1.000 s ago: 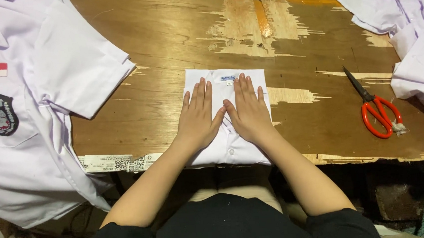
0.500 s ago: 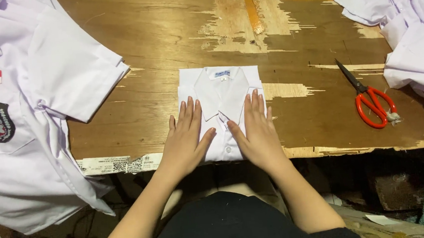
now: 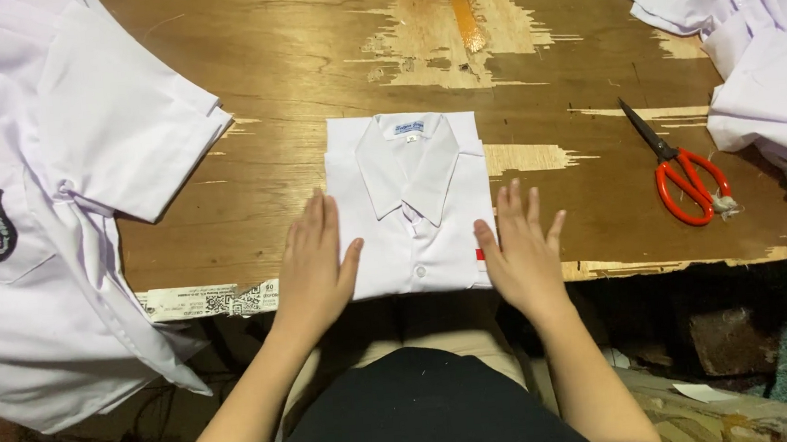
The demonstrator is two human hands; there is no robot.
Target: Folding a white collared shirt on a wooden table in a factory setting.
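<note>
A small white collared shirt [image 3: 411, 201], folded into a neat rectangle, lies collar-up near the front edge of a worn wooden table [image 3: 308, 61]. My left hand [image 3: 315, 263] rests flat along the shirt's left edge, fingers apart. Flat at the lower right edge of the shirt lies my right hand [image 3: 525, 253], with its thumb touching the fabric. Neither hand grips anything.
A large white shirt [image 3: 33, 218] with a crest patch is spread over the table's left side. A heap of white garments [image 3: 751, 48] sits at the right. Red-handled scissors [image 3: 681, 173] lie between the folded shirt and that heap.
Both hands slid from the middle of the folded shirt down and outward to its left and right edges, uncovering the collar and button placket.
</note>
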